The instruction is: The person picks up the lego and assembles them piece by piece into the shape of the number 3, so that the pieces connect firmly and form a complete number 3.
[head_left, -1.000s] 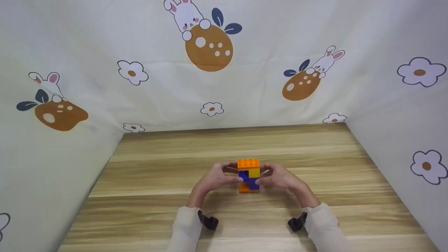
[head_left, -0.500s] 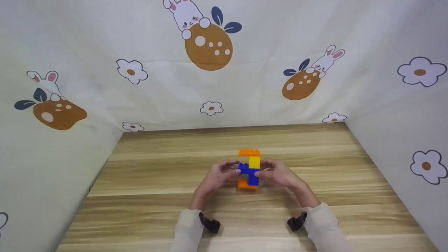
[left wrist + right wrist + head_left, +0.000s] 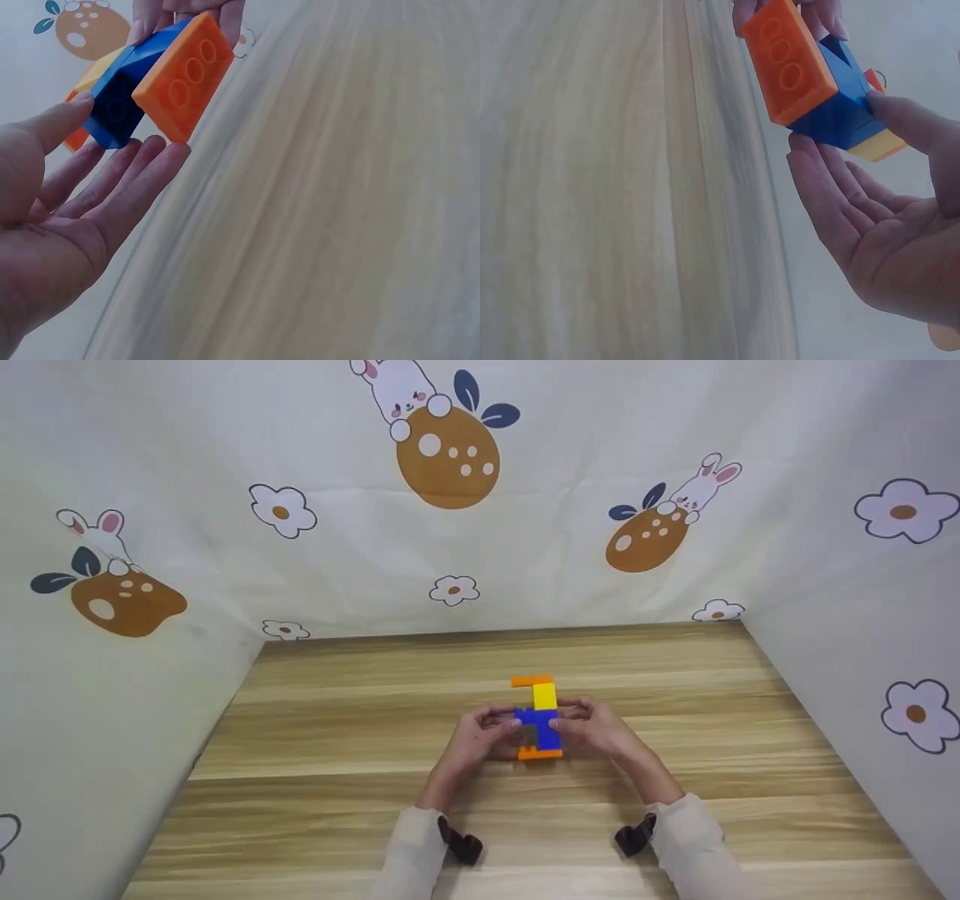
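A joined stack of toy building bricks point(image 3: 548, 735) is held up between my two hands in the head view. A yellow brick point(image 3: 544, 697) sits above the blue ones, with orange plates at both ends. My left hand point(image 3: 478, 735) pinches the blue brick that juts out to the left, thumb in front and fingers behind. On the other side my right hand point(image 3: 600, 729) grips the blue column, its thumb near the seam with the yellow brick. Both wrist views show the hollow underside of one orange plate point(image 3: 191, 79). Fingertips behind the stack are partly hidden in the head view.
A wood-grain table point(image 3: 337, 720) lies beneath the hands. Pale cloth walls point(image 3: 360, 555) printed with rabbits and flowers close it in at the back and both sides. Black straps with small devices point(image 3: 463, 847) are worn at both wrists.
The brick stack has tipped: its studded orange top has turned out of sight and is now seen edge-on, farther from me. Both hands keep hold; the left forearm has shifted slightly right.
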`<state>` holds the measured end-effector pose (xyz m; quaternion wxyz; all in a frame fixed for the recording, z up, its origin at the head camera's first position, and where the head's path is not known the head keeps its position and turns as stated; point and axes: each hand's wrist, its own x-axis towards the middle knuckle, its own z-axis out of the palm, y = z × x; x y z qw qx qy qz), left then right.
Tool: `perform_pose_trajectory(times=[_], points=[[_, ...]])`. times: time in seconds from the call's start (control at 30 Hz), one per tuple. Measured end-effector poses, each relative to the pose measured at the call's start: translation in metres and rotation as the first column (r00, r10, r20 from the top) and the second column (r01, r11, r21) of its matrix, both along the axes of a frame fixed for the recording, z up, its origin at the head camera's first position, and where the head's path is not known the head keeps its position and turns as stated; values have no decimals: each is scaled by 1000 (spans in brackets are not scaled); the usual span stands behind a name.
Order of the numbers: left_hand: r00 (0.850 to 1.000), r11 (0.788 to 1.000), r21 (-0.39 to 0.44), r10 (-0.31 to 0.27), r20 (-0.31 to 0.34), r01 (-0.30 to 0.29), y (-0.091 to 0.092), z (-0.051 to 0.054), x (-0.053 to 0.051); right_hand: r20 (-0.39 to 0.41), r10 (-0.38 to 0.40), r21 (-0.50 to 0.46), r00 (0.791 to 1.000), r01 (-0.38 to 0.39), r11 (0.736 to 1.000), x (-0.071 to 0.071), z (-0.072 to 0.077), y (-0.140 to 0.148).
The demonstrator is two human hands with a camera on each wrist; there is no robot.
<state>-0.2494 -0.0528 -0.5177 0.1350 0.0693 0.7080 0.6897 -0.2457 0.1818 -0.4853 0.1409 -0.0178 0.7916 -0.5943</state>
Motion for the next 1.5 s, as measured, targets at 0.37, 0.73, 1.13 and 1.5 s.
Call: perform_pose_trajectory(times=[0.37,0.73,1.13,1.5], points=[[990,997,2,73,122,-74,9,-2,1,75,0,-26,997,2,1000,-1,-6,0],[998,992,-120,-30,57,36,5,-2,2,159,13,-123,987,7,992,-2,-7,-1],[997,963,-260,-74,-9,69,7,0,5,116,105,-153,988,-86,984,-2,-12,2],[999,965,-260,-27,30,34,10,0,4,133,70,-150,989,-50,987,-1,-11,0]])
